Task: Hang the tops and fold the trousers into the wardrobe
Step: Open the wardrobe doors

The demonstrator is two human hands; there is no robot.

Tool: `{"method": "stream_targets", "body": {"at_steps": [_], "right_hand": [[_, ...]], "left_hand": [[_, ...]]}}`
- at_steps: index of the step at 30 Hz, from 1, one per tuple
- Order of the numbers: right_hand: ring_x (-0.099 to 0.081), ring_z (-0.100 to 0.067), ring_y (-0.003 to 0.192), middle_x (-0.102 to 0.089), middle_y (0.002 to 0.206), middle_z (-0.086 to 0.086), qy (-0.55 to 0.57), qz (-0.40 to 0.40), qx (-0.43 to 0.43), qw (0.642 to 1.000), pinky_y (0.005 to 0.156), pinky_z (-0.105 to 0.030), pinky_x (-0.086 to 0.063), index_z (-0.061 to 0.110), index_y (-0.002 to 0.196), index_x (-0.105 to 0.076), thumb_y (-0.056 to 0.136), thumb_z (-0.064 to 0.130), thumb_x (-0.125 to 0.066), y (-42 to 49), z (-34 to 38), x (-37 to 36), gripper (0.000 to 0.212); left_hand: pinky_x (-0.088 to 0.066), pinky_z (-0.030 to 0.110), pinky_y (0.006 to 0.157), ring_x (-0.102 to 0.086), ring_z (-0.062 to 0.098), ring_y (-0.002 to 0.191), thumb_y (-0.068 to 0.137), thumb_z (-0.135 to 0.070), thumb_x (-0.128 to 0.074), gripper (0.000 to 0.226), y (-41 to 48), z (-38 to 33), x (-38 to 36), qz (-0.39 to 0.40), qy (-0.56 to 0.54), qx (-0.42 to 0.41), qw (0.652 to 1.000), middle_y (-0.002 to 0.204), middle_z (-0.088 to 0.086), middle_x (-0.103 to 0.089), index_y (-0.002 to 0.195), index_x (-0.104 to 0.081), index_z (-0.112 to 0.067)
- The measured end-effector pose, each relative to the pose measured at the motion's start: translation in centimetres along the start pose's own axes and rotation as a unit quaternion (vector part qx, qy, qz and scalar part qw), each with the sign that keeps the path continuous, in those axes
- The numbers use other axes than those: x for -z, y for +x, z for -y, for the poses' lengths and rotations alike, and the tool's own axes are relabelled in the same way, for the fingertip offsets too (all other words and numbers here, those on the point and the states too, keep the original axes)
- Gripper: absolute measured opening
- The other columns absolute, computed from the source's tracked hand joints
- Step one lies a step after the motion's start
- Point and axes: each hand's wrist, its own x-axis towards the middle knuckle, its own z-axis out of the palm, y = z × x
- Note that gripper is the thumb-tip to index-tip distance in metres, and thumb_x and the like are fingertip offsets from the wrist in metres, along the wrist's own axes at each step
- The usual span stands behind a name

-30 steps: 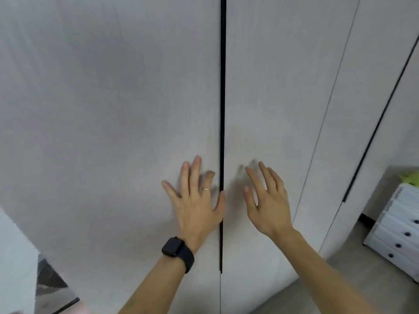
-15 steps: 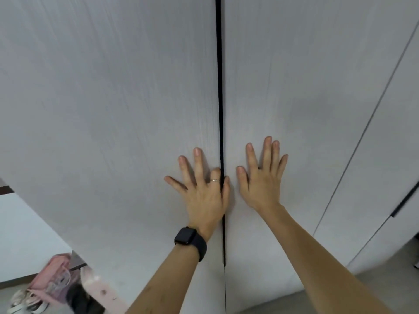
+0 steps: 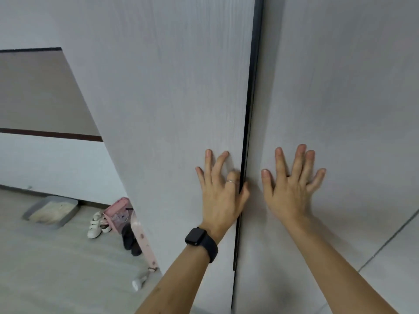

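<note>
Now left grip (image 3: 221,197) and right grip (image 3: 288,196) press, spread flat, against the wardrobe doors (image 3: 172,109), flanking their seam (image 3: 251,98).

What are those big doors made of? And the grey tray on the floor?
The left door and right door look like wood board with a matte pale grey finish: fine straight grain lines, no shine. Real wood or printed laminate, I cannot tell. The grey tray looks like smooth moulded plastic, judging by its rounded rim.
</note>
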Motion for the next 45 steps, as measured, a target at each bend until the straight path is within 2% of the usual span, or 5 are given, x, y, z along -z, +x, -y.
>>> {"method": "stream_targets", "body": {"at_steps": [5,12,21,36,45], "right_hand": [[-0.014,-0.036,0.154,-0.02,0.167,-0.014,0.23,0.072,0.03,0.97,0.123,-0.058,-0.012,0.022,0.153,-0.042,0.098,0.052,-0.049,-3.3,1.3,3.0,0.063],[-0.051,0.016,0.121,-0.045,0.137,0.046,0.537,0.295,0.018,0.79,0.096,-0.009,-0.046,0.063,0.145,-0.033,0.101,0.06,-0.043,-12.2,6.5,7.5,0.046],[-0.065,-0.004,0.107,-0.058,0.129,0.022,0.65,0.312,0.071,0.689,0.073,-0.029,-0.062,0.04,0.151,-0.042,0.102,0.037,-0.056,-15.8,12.1,10.7,0.051],[-0.003,-0.012,0.154,0.018,0.168,0.01,0.57,0.336,0.312,0.682,0.113,-0.036,-0.032,0.043,0.159,0.007,0.105,0.059,-0.03,-18.4,26.2,12.4,0.068],[-0.015,-0.028,0.155,0.007,0.17,-0.007,0.492,0.343,0.375,0.707,0.117,-0.052,-0.035,0.037,0.161,0.004,0.094,0.03,-0.064,-18.0,33.6,12.8,0.095]], "left_hand": [[-0.026,0.069,0.112,-0.014,0.037,0.152,0.092,-0.029,-0.071,0.024,-3.4,-0.4,3.8,0.003,0.019,-0.022,1.0,0.153,0.014,-0.035,0.101,-0.063,-0.008],[-0.041,0.054,0.109,-0.027,0.025,0.15,0.098,-0.033,-0.063,0.024,-7.9,-1.0,10.1,0.011,0.032,-0.012,0.999,0.158,0.004,-0.032,0.111,-0.055,-0.014],[-0.058,0.03,0.083,-0.06,-0.005,0.116,0.095,-0.054,-0.059,0.052,-13.5,-2.4,19.1,-0.006,0.003,0.193,0.981,0.137,-0.027,-0.055,0.143,-0.038,-0.053],[-0.06,0.024,0.078,-0.072,0.003,0.09,0.089,-0.045,-0.07,0.046,-17.8,0.2,29.0,-0.156,0.043,0.392,0.906,0.11,-0.018,-0.071,0.131,-0.053,-0.048],[-0.059,0.025,0.084,-0.07,0.002,0.096,0.096,-0.031,-0.063,0.035,-17.7,5.8,34.1,-0.184,0.065,0.439,0.877,0.111,-0.026,-0.064,0.128,-0.053,-0.042]]}}
